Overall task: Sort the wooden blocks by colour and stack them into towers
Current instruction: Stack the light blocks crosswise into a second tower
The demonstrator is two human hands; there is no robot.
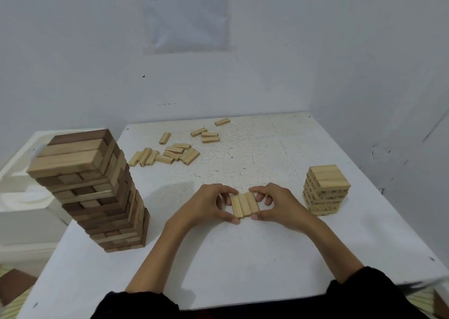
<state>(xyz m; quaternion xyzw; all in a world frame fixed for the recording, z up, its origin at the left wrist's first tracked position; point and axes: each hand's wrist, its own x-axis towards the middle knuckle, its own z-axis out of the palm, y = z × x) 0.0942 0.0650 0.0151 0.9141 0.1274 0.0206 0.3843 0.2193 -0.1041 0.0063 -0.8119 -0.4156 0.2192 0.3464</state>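
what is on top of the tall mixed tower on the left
The tall tower ends in three blocks side by side: a dark brown block farthest, two light blocks nearer. Nothing rests on them. What lies directly beneath is covered.

Gripped: 3 pale tan blocks (244, 205). Left of the grip, a tower (97, 197) of light and dark brown; right, a pale stack (325, 190) with dark-speckled sides.

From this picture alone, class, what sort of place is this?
Probably a room set up for a tabletop exercise: a white table in a bare corner, a printed sheet on the wall, a tall block tower.
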